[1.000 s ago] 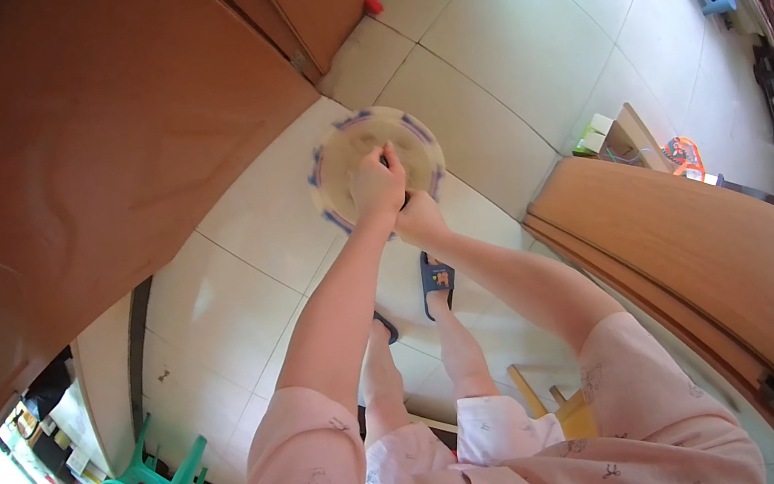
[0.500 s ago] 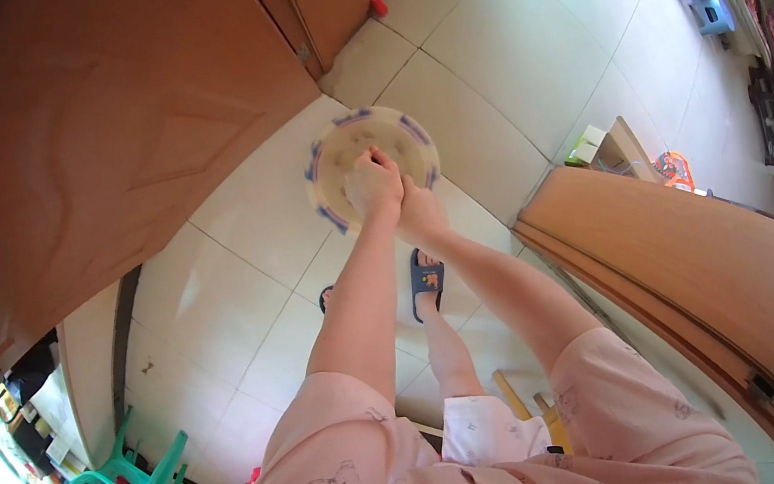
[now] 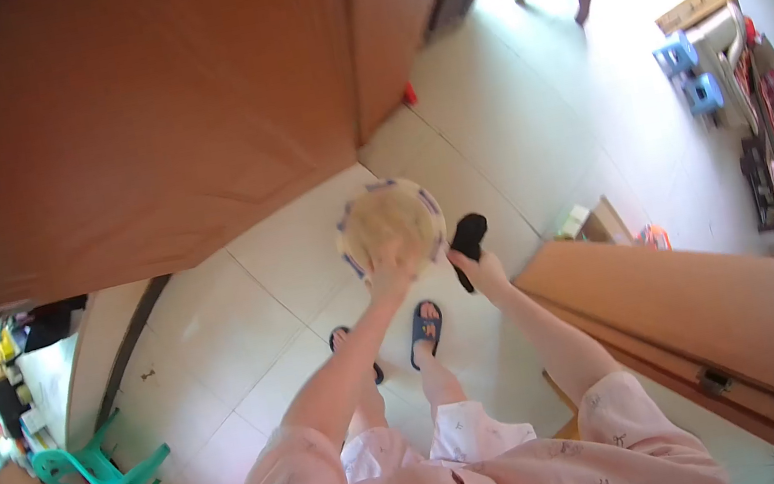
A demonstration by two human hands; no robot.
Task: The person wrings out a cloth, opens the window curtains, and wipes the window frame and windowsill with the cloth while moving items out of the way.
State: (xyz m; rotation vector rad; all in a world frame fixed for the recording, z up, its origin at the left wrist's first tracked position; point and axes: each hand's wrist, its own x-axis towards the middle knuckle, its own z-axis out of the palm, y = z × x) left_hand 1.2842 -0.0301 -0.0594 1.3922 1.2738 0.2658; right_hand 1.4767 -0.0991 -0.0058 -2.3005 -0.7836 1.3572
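A cream round basin [image 3: 389, 203] with a blue-patterned rim appears ahead of my feet. My left hand [image 3: 393, 266] is over the near part of it, and its fingers are smeared by motion. To the right of the basin, my right hand [image 3: 483, 272] is closed around a long, limp-looking black sock [image 3: 471, 234]. Below the basin are my feet in dark slippers [image 3: 426, 333].
A brown wooden door [image 3: 186, 122] stands at the upper left, a wooden panel [image 3: 699, 294] at the right. A green plastic chair [image 3: 100, 475] is at the lower left. Blue stools [image 3: 703, 93] stand far right. Pale floor tiles [image 3: 255, 364] lie around my feet.
My hands were together above the basin and have separated. My right hand has moved to the right with the black sock, now plainly visible. The view has shifted, and the basin appears lower.
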